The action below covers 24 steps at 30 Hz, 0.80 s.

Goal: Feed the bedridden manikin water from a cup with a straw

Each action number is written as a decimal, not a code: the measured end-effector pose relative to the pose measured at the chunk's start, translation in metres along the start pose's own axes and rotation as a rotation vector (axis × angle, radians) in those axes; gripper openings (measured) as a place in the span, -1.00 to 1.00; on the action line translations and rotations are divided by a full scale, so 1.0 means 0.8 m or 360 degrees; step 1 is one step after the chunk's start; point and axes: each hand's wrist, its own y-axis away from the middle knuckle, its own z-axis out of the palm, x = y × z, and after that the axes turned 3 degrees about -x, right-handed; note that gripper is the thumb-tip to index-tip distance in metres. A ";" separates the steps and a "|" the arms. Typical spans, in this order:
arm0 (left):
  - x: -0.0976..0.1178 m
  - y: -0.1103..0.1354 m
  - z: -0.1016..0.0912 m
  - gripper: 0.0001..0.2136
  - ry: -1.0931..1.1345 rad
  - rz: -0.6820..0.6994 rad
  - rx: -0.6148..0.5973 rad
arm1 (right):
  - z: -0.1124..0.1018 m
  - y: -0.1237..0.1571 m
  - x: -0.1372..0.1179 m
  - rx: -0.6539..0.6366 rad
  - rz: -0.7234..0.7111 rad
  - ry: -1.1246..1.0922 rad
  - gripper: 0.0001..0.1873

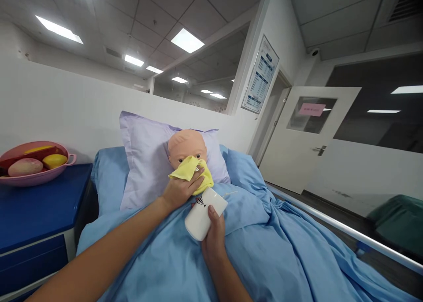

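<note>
A manikin (187,142) lies in the bed with its head on a lilac pillow (145,156). My left hand (183,189) presses a yellow cloth (190,169) over the manikin's nose and mouth, fingers closed on it. Its eyes show above the cloth's edge. In my right hand (214,233) is a white cup (205,214) with a dark printed pattern, tilted over the blanket close to the manikin's chin. My right thumb lies along the cup's side. A thin pale straw (230,193) sticks out at the cup's upper end. What the cup holds is hidden.
A blue quilt (264,253) covers the bed, with a side rail (343,231) along the right. On the left, a blue bedside cabinet (39,214) bears a pink basket (36,178) of fruit. A door (304,148) stands ajar beyond the bed.
</note>
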 end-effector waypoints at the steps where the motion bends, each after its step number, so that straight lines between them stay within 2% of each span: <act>1: -0.003 0.005 0.003 -0.68 0.0049 -0.0024 -0.0001 | 0.000 -0.001 0.000 0.0004 0.0001 -0.0009 -0.40; 8: -0.008 0.061 0.002 -0.66 0.0245 -0.0258 -0.0027 | 0.003 -0.001 0.000 -0.0020 -0.0008 -0.0002 -0.37; 10: -0.005 0.069 -0.003 -0.67 0.0278 -0.0214 -0.0002 | 0.004 -0.001 0.001 -0.0041 -0.0031 -0.0006 -0.39; 13: 0.005 0.061 -0.013 -0.68 0.0163 0.0041 0.0070 | 0.004 -0.001 0.003 -0.0134 -0.0060 -0.0032 -0.43; 17: 0.018 0.022 -0.018 -0.64 -0.0141 0.0309 0.0097 | 0.001 -0.002 0.005 -0.0163 -0.0046 -0.0030 -0.49; 21: 0.010 0.000 -0.004 -0.65 -0.0153 0.0243 -0.0058 | 0.001 -0.001 0.002 -0.0080 0.0024 -0.0053 -0.43; 24: -0.005 0.017 0.009 -0.65 -0.0052 0.0087 -0.0094 | 0.003 -0.001 -0.001 -0.0047 0.0064 -0.0040 -0.41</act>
